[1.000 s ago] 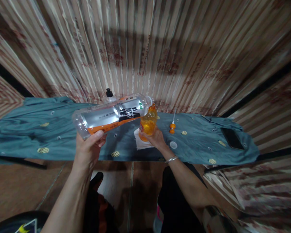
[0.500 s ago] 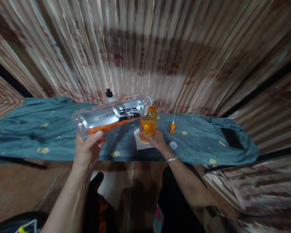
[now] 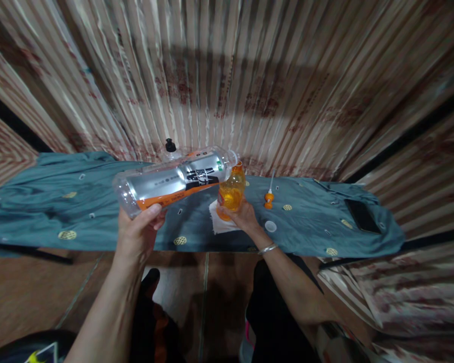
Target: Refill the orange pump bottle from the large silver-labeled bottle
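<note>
My left hand is closed round the base end of a large clear plastic bottle with a silver, orange and black label. This bottle lies tilted nearly on its side, its mouth at the rim of a smaller translucent orange bottle. Around the lower part of the orange bottle my right hand is wrapped. Under it lies a white cloth or tissue. An orange pump top with a pale tube and a small white cap lie to the right. Whether liquid is flowing is hard to tell.
A teal patterned cloth covers the narrow table. Behind the large bottle stands a clear bottle with a black top. A dark phone lies at the right end. Striped curtains hang close behind and at both sides.
</note>
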Demonstrator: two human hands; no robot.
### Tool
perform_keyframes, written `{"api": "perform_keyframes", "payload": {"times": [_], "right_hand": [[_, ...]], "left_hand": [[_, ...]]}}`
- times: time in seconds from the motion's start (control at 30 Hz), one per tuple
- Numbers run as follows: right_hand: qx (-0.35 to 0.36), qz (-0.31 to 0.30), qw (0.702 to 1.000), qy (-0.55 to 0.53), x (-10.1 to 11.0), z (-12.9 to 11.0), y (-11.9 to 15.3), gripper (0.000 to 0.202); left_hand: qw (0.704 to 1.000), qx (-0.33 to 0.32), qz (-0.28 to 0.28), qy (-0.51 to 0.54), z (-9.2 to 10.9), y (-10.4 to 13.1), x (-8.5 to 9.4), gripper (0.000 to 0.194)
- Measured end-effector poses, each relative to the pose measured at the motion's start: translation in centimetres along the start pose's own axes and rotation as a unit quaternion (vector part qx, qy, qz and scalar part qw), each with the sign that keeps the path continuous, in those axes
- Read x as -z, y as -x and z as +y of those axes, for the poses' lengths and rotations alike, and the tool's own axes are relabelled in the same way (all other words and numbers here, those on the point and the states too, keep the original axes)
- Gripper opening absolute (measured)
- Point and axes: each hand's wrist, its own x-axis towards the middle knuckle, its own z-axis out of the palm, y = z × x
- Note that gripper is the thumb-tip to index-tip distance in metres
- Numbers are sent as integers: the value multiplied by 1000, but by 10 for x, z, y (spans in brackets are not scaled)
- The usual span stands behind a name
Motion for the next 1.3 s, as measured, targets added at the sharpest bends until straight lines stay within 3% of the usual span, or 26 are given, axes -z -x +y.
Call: {"api": "perform_keyframes", "payload": {"times": [0.73,1.3], "right_hand": [[11,3,1000,8,-2,4,-2,67],[6,7,1000,1,-2,2,-1,65]], "left_hand": [[999,5,30,14,-3,-1,-1,51],[1000,13,26,7,2,1,-5,40]]}}
